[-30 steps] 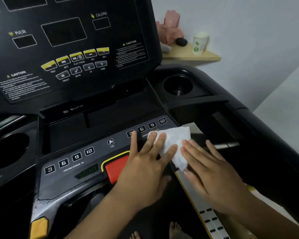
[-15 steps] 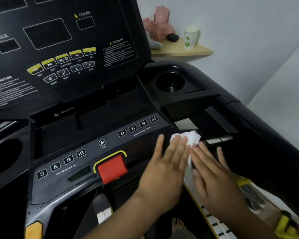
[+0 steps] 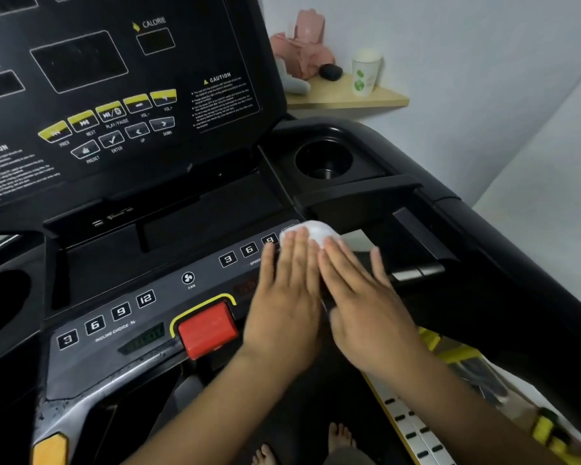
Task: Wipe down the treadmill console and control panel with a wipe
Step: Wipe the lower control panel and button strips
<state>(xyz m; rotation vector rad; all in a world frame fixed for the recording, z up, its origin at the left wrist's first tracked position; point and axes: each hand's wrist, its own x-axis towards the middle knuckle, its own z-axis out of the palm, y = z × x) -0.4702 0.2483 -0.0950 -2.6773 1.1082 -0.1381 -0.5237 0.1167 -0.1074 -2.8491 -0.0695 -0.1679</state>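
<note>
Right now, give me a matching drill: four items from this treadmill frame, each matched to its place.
Things:
1. wipe
2. red stop button
3. white cup
4. fan button

Places:
A. on the wooden corner shelf
B. under the fingertips of both hands, at the panel's right end
C. between the two rows of number keys
D. inside the yellow outline, beside the left hand

Pairs: 1-B, 2-D, 3-A, 4-C

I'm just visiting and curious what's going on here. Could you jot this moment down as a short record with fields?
activity: wiping a treadmill control panel
tool: white wipe, bunched at the fingertips
left hand: flat, pressing the wipe
right hand: flat, beside the left, on the wipe
spot: right end of the panel, by the speed buttons
red stop button: uncovered
</note>
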